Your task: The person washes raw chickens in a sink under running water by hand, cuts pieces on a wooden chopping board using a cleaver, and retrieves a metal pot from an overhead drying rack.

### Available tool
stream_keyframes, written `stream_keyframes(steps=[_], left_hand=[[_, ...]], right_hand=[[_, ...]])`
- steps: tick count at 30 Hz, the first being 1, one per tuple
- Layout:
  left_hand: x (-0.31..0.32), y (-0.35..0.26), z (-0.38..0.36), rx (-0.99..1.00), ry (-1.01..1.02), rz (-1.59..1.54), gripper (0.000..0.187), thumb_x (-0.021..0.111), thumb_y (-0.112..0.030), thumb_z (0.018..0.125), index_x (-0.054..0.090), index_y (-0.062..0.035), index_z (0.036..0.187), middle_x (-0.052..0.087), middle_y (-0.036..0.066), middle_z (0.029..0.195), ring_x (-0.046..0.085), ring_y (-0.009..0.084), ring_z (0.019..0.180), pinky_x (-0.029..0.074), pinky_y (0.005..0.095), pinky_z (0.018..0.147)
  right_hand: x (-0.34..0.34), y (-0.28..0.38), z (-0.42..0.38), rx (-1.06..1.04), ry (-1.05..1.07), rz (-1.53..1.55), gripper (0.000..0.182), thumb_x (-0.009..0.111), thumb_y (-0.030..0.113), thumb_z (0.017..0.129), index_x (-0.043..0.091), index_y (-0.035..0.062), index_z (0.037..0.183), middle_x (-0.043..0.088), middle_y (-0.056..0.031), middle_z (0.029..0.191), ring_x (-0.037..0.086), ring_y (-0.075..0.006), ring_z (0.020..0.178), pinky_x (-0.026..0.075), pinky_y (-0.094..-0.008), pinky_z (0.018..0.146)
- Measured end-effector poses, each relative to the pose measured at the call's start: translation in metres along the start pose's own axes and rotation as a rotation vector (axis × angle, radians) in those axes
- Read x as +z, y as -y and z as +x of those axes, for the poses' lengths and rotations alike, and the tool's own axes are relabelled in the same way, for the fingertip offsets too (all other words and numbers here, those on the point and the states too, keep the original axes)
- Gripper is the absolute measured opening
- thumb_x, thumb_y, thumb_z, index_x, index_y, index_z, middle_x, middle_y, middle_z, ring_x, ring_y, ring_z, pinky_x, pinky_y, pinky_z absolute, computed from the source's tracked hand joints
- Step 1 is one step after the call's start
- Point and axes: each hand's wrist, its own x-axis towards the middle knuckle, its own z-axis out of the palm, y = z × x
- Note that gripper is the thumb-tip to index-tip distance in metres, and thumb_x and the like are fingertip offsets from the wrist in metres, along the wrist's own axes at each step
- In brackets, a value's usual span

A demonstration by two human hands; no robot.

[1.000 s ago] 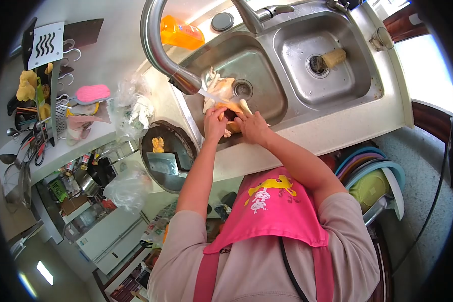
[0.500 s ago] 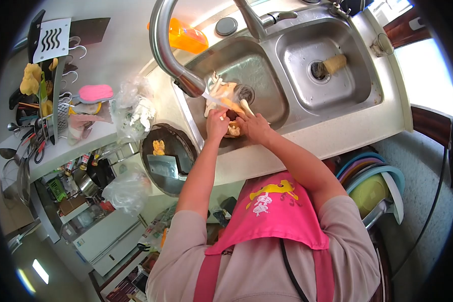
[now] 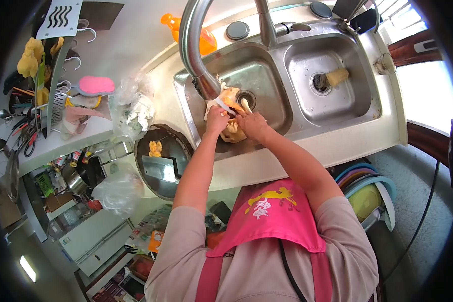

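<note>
A whole raw chicken (image 3: 232,132), yellow-orange with pale legs, lies in the left sink basin (image 3: 269,75). My left hand (image 3: 217,120) is closed on its near-left side. My right hand (image 3: 252,125) grips it from the right, close to a pale leg, with fingers bent at an opening in the body. From the faucet (image 3: 202,75) above, water (image 3: 226,106) runs onto the bird between my hands. My fingers hide part of the chicken, and the faucet covers some of its far end.
A cleaver (image 3: 158,167) and a yellow lump (image 3: 155,149) rest on a round chopping board (image 3: 138,161) at the left. The right basin (image 3: 332,108) holds a tan cylindrical piece (image 3: 336,77) by its drain. An orange bottle (image 3: 207,42) stands behind the faucet.
The whole view has shifted, so the sink sits slightly farther right. Both hands stay on the chicken under the running water, with only small movement.
</note>
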Motion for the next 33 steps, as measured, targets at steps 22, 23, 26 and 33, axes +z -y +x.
stream_keyframes(steps=[22, 23, 26, 33], left_hand=[[0.025, 0.026, -0.042, -0.318, -0.118, -0.755, 0.044, 0.061, -0.033, 0.094, 0.060, -0.0043, 0.126, 0.063, 0.019, 0.124, 0.060, 0.0277, 0.114, 0.046, 0.0358, 0.093], [0.032, 0.033, -0.052, -0.439, -0.045, -0.630, 0.043, 0.062, -0.031, 0.093, 0.061, -0.0029, 0.125, 0.063, 0.020, 0.121, 0.061, 0.0292, 0.112, 0.047, 0.0367, 0.092], [0.043, 0.045, -0.064, -0.638, 0.136, -0.350, 0.040, 0.064, -0.025, 0.088, 0.062, 0.0011, 0.119, 0.065, 0.023, 0.115, 0.063, 0.0333, 0.106, 0.049, 0.0389, 0.088], [0.063, 0.039, -0.041, -0.665, 0.380, -0.488, 0.071, 0.074, -0.001, 0.060, 0.053, -0.0007, 0.128, 0.062, 0.019, 0.119, 0.060, 0.0337, 0.108, 0.051, 0.0380, 0.085]], right_hand=[[-0.007, 0.013, 0.018, 0.243, -0.106, 0.274, 0.063, 0.068, 0.052, 0.080, 0.062, -0.0030, 0.109, 0.067, -0.0204, 0.106, 0.064, -0.0349, 0.101, 0.051, -0.0421, 0.087], [0.000, 0.011, 0.024, 0.298, -0.133, 0.363, 0.062, 0.067, 0.053, 0.080, 0.064, -0.0030, 0.105, 0.067, -0.0212, 0.101, 0.065, -0.0356, 0.098, 0.052, -0.0428, 0.086], [0.020, -0.002, 0.035, 0.393, -0.169, 0.561, 0.058, 0.066, 0.053, 0.081, 0.067, -0.0024, 0.099, 0.068, -0.0237, 0.091, 0.067, -0.0379, 0.090, 0.052, -0.0444, 0.081], [0.041, -0.067, 0.024, 0.707, -0.196, 0.882, 0.054, 0.065, 0.048, 0.083, 0.068, -0.0001, 0.109, 0.070, -0.0182, 0.090, 0.069, -0.0290, 0.083, 0.053, -0.0399, 0.074]])
